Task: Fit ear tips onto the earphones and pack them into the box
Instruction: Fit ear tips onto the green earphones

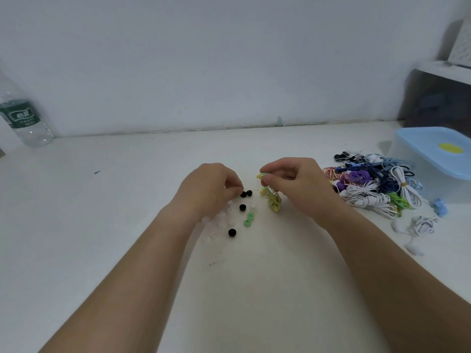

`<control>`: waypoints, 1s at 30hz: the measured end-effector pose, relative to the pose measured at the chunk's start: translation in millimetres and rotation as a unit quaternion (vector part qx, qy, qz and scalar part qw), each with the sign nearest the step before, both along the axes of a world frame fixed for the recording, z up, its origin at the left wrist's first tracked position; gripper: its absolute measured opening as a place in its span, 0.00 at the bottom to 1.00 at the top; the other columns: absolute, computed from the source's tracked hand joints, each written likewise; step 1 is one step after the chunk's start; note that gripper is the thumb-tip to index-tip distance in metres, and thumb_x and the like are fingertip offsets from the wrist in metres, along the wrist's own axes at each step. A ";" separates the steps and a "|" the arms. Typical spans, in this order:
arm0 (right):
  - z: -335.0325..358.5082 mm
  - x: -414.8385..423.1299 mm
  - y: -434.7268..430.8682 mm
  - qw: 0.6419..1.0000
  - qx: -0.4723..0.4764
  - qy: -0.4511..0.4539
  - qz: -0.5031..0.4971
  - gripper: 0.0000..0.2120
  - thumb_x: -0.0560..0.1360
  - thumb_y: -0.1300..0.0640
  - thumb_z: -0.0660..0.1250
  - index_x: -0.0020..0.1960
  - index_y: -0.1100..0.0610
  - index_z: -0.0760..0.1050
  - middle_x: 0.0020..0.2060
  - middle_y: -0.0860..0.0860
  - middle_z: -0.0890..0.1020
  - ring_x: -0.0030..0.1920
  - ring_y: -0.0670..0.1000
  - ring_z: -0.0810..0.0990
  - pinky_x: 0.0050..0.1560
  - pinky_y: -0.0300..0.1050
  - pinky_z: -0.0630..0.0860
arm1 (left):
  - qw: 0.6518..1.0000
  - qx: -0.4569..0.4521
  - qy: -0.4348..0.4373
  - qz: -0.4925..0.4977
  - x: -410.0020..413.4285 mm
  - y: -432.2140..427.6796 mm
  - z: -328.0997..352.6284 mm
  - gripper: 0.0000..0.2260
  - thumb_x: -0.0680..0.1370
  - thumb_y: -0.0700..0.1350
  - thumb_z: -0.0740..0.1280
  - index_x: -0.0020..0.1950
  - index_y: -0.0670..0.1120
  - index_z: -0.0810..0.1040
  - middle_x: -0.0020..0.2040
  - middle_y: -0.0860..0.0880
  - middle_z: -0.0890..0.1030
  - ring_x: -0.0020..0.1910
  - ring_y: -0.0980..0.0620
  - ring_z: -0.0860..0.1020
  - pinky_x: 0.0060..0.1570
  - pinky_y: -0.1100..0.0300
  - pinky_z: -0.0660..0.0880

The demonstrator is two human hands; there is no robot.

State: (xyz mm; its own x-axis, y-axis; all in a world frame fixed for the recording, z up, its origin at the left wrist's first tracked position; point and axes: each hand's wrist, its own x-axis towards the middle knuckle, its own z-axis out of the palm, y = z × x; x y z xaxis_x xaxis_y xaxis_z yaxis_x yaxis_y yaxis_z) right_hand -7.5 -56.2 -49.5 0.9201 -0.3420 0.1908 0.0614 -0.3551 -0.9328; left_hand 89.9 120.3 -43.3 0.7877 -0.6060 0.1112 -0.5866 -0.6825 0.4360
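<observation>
Head view: right hand (295, 182) pinches the small yellow earphone (262, 176) at the white table's (254, 289) middle. Left hand (211, 189) curls over round black rubber ear tips (246, 193); holding one or not, I cannot tell. Best to push a tip on straight and snug.

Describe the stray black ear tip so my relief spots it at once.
Find the left hand on the white table; loose ear tips lie scattered beside its fingers. The stray black ear tip is nearest the person, below and left of the green ear tips, apart from the other black ones.
</observation>
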 end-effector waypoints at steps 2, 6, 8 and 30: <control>-0.4 0.2 0.1 1.000 0.002 0.003 0.003 0.03 0.75 0.62 0.74 0.47 0.55 0.84 0.36 0.49 0.87 0.38 0.44 0.84 0.45 0.34 0.78 | 1.000 0.007 0.000 0.002 -0.9 -1.9 -0.3 0.06 0.77 0.46 0.69 0.48 0.54 0.85 0.43 0.59 0.81 0.42 0.58 0.79 0.42 0.60 0.75; -0.4 1.0 0.1 1.000 -0.003 0.008 0.004 0.03 0.74 0.59 0.75 0.48 0.56 0.83 0.37 0.50 0.87 0.43 0.51 0.86 0.50 0.40 0.80 | 1.000 0.011 -0.003 -0.010 -1.3 -2.7 -1.3 0.05 0.78 0.45 0.68 0.49 0.53 0.83 0.46 0.57 0.80 0.45 0.55 0.79 0.45 0.58 0.75; -0.1 0.8 0.0 1.000 -0.001 0.009 0.007 0.03 0.74 0.59 0.75 0.48 0.56 0.83 0.37 0.50 0.87 0.42 0.49 0.86 0.48 0.37 0.79 | 1.000 -0.002 -0.020 -0.014 -0.4 -2.4 -2.6 0.04 0.79 0.45 0.67 0.49 0.52 0.82 0.48 0.56 0.79 0.45 0.56 0.77 0.46 0.59 0.73; -1.5 1.7 -4.5 1.000 0.022 -0.009 0.020 0.03 0.76 0.62 0.72 0.49 0.57 0.83 0.39 0.55 0.87 0.34 0.44 0.79 0.37 0.32 0.73 | 0.821 -0.433 0.371 0.011 -18.5 -10.6 -2.7 0.07 0.77 0.32 0.70 0.53 0.38 0.83 0.48 0.40 0.86 0.51 0.46 0.86 0.52 0.61 0.80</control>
State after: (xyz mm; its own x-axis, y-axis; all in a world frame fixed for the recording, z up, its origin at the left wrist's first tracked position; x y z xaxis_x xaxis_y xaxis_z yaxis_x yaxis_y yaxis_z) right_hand -5.8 -60.7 -51.0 0.9300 -0.3129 0.1929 0.0917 -0.3109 -0.9460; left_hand 71.4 109.8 -46.0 0.8432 -0.5372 -0.0235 0.0694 0.0653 0.9954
